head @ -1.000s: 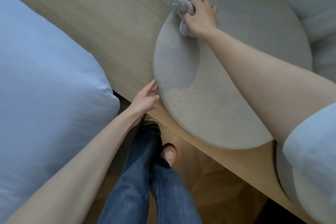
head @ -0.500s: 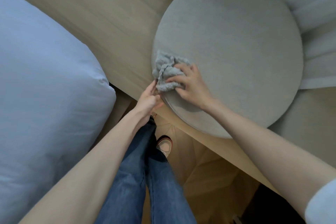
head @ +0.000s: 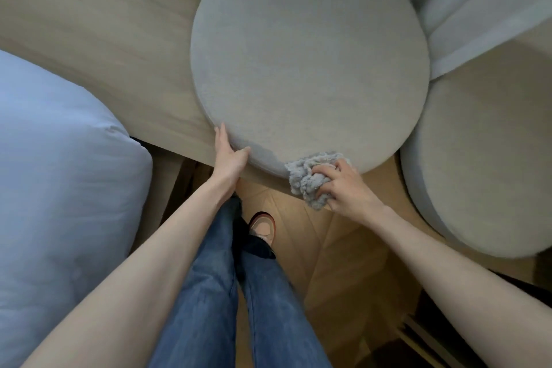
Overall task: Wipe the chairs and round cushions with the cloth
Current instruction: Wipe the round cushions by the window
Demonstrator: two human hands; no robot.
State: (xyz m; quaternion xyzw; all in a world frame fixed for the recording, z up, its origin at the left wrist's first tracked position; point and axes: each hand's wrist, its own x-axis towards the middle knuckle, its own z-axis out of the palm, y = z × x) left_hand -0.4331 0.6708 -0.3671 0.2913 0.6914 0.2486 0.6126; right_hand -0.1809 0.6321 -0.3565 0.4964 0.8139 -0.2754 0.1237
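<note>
Cloth (head: 310, 179), a crumpled grey rag, lies against the near edge of the big round cushion (head: 310, 63), partly on the cushion's rim and partly hanging off it toward the viewer. The right hand (head: 346, 188) has it bunched up, fingers curled over the wad and gripping it firmly. The left hand (head: 230, 155) rests on the near-left rim of the same cushion, fingers stretched out straight along the side and thumb spread onto the top; it holds nothing. The cushion lies on a pale wooden bench (head: 89, 39) that runs away to the far left. Just to its right, touching or almost touching it, is a second round cushion (head: 478, 158) of the same grey fabric. White padded backrests (head: 478, 3) stand at the far right behind both. A large light-blue pillow (head: 59, 188) fills the left side. Below the hands are legs in blue jeans (head: 215, 293) and one shoe (head: 263, 225) on a wooden floor.
</note>
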